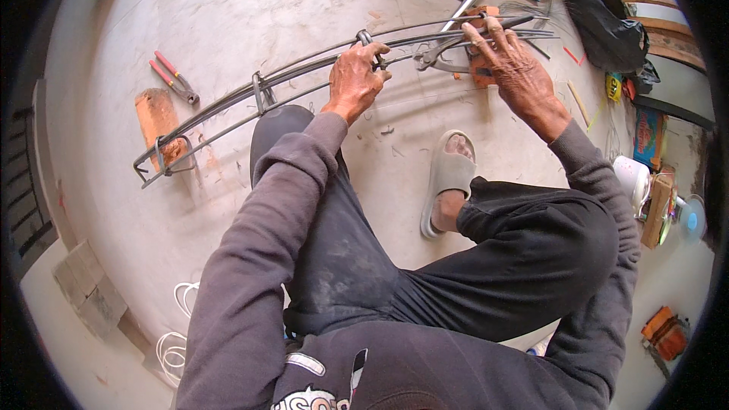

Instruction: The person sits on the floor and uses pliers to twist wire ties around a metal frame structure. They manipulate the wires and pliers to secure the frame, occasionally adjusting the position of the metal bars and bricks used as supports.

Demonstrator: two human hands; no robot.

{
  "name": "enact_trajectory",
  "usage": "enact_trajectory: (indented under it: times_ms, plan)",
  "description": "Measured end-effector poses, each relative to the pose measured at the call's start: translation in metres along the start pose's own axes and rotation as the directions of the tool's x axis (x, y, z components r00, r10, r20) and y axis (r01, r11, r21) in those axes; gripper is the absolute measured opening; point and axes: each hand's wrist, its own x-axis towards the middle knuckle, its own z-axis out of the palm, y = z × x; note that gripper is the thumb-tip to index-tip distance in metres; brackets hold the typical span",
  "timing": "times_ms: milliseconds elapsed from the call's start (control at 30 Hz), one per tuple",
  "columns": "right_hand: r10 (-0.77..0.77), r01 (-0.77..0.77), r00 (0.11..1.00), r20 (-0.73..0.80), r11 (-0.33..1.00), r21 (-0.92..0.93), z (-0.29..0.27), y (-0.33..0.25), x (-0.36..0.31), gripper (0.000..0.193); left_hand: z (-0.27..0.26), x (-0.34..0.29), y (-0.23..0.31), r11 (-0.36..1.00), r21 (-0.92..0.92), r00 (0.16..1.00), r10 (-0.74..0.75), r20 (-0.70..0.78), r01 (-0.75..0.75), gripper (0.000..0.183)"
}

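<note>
A long, narrow cage of dark steel bars [228,102] stretches from the left to the upper right, with bent metal stirrups [263,93] around the bars. My left hand [354,80] is closed at the middle of the cage, thumb and fingers on a stirrup [364,36]. Farther right, my right hand [520,68] holds the handles of metal pincers [431,60], fingers partly extended over them. The pincers' jaws point left, beside the bars and a short way from my left hand. Part of the handles is hidden under my fingers.
Bricks [154,111] sit under the cage's left end and another brick [481,76] under its right end. Red-handled pliers [175,78] lie on the floor at left. A black bag [607,26] is at upper right; white cable [173,349] lies lower left.
</note>
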Motion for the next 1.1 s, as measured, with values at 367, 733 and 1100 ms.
enact_trajectory:
  times_ms: [367, 733, 1100]
  plan:
    - [0.119, -0.137, 0.99, 0.074, 0.93, 0.342, 0.006, -0.036, -0.004, 0.08, -0.003, 0.002, 0.006, 0.999, -0.001, 0.998, -0.045, 0.044, 0.045, 0.04]
    - [0.075, -0.065, 0.989, -0.125, 0.995, 0.082, 0.001, -0.051, 0.002, 0.08, 0.002, 0.005, -0.005, 0.998, 0.017, 0.998, 0.059, -0.015, -0.059, 0.037]
    - [0.01, -0.028, 0.985, -0.171, 0.994, -0.104, -0.016, -0.05, 0.01, 0.054, 0.001, 0.005, -0.005, 0.999, 0.026, 0.999, 0.038, 0.002, -0.038, 0.033]
